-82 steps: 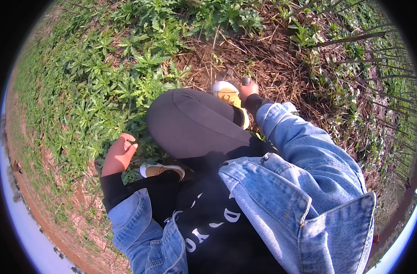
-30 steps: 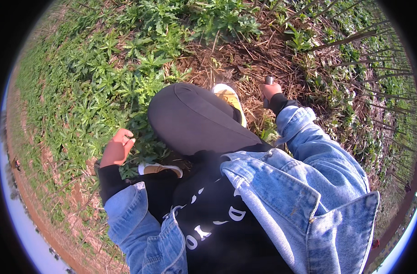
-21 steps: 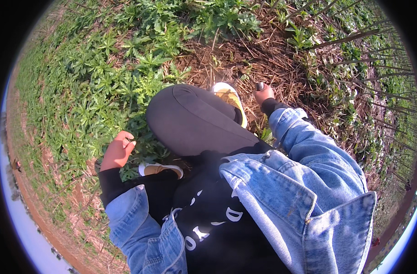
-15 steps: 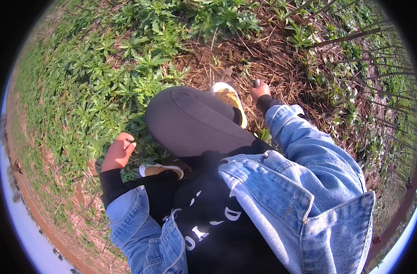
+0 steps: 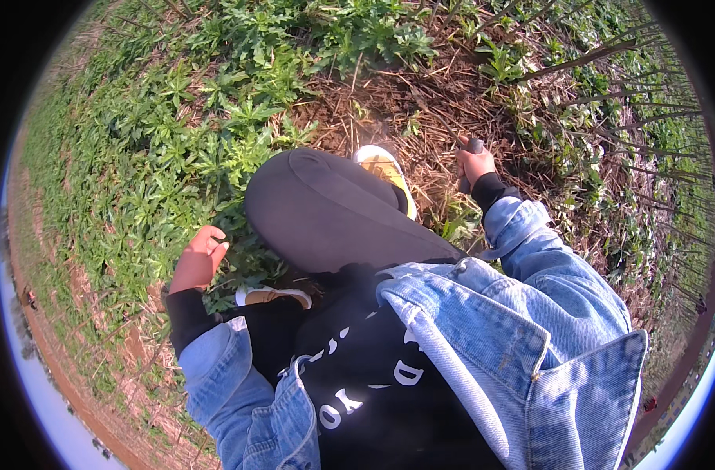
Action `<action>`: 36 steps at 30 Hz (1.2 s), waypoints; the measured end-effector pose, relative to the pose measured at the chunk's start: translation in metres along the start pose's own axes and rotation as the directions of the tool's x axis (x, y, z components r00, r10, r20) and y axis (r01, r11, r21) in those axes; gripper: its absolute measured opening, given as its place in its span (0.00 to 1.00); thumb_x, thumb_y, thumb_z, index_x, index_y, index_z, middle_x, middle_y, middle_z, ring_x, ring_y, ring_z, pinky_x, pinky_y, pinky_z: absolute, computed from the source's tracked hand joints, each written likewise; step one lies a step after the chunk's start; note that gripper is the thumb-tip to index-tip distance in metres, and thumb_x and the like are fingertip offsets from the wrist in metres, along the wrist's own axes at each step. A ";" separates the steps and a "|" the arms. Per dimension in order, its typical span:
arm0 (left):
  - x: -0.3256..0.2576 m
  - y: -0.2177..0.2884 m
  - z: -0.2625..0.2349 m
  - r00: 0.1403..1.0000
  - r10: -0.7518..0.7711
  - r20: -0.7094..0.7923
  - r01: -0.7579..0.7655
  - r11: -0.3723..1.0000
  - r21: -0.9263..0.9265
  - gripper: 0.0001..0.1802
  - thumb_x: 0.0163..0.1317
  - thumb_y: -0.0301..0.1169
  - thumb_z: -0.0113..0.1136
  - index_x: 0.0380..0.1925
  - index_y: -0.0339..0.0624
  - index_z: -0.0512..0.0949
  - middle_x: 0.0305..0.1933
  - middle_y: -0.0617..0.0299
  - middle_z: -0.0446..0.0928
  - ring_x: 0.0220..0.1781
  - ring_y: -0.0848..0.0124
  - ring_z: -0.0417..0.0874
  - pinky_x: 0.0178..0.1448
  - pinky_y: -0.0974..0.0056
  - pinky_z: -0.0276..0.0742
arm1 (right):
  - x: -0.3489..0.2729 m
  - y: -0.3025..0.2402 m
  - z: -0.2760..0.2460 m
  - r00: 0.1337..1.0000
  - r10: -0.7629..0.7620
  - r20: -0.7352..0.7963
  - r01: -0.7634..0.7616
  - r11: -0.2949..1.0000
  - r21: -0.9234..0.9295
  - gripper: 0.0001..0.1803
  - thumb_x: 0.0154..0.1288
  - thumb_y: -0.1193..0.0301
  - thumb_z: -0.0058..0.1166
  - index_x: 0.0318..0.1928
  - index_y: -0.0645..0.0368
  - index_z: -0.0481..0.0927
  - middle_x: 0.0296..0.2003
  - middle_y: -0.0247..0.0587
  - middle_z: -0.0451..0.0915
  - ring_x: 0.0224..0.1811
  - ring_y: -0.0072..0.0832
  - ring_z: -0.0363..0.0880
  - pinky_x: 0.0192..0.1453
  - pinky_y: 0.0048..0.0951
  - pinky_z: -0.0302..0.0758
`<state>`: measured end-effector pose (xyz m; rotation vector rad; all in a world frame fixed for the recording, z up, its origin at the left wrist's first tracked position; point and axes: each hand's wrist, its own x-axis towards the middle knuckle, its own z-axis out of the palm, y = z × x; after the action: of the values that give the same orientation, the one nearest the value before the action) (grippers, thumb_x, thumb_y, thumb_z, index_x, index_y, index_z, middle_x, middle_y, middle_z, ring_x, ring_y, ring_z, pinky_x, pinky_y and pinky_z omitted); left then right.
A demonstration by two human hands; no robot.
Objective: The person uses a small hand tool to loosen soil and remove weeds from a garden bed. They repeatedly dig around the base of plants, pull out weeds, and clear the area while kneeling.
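Note:
My right hand (image 5: 476, 165) is wrapped round a dark, rounded tool handle (image 5: 475, 146), beside my front shoe. The handle's end sticks out above the fist and a darker part shows below it. What kind of tool it is, I cannot make out. At the left, my left hand (image 5: 200, 254) hovers near the leafy green plants (image 5: 169, 172), fingers loosely curled. A gap shows between its thumb and forefinger, and I see nothing held there. Both arms wear rolled denim sleeves over black cuffs.
A yellow and white shoe (image 5: 382, 164) stands by brown soil with dry straw (image 5: 444, 102). The other shoe (image 5: 273, 297) is partly hidden by my bent knee (image 5: 295, 207). Thin bare stems (image 5: 585, 56) lean in from the right among low weeds.
My right hand has moved to the right with the tool, and more of the handle shows. My left hand has barely moved; its fingers look slightly wider apart.

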<state>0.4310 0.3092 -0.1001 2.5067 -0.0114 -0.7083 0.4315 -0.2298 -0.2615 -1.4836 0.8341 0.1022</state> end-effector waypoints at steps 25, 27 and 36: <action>-0.013 -0.001 -0.006 1.000 -0.019 0.004 0.019 0.999 0.030 0.11 0.58 0.29 0.60 0.40 0.44 0.71 0.23 0.63 0.71 0.26 0.74 0.71 0.33 0.66 0.69 | 0.017 -0.005 0.063 0.998 0.012 0.055 0.030 0.727 -0.686 0.16 0.54 0.66 0.57 0.39 0.66 0.80 0.35 0.57 0.81 0.42 0.46 0.81 0.46 0.39 0.75; -0.012 -0.002 -0.003 1.000 -0.003 -0.001 0.003 0.999 0.036 0.11 0.58 0.28 0.60 0.40 0.44 0.72 0.22 0.64 0.71 0.26 0.74 0.71 0.33 0.66 0.69 | 0.027 0.009 0.079 1.000 -0.014 0.020 0.024 0.664 -0.747 0.16 0.54 0.66 0.56 0.40 0.65 0.80 0.36 0.57 0.81 0.43 0.47 0.81 0.47 0.38 0.75; -0.018 -0.011 0.000 0.999 -0.033 -0.041 0.034 0.999 0.023 0.11 0.59 0.30 0.60 0.41 0.44 0.72 0.26 0.59 0.74 0.29 0.69 0.76 0.35 0.64 0.72 | 0.034 0.040 0.049 0.991 0.127 0.045 -0.127 0.992 -0.011 0.08 0.52 0.75 0.56 0.36 0.58 0.77 0.22 0.38 0.76 0.16 0.26 0.72 0.19 0.30 0.70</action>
<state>0.4138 0.3213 -0.0966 2.5490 0.0371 -0.6743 0.4551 -0.1949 -0.3193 -1.4301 0.8915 0.2346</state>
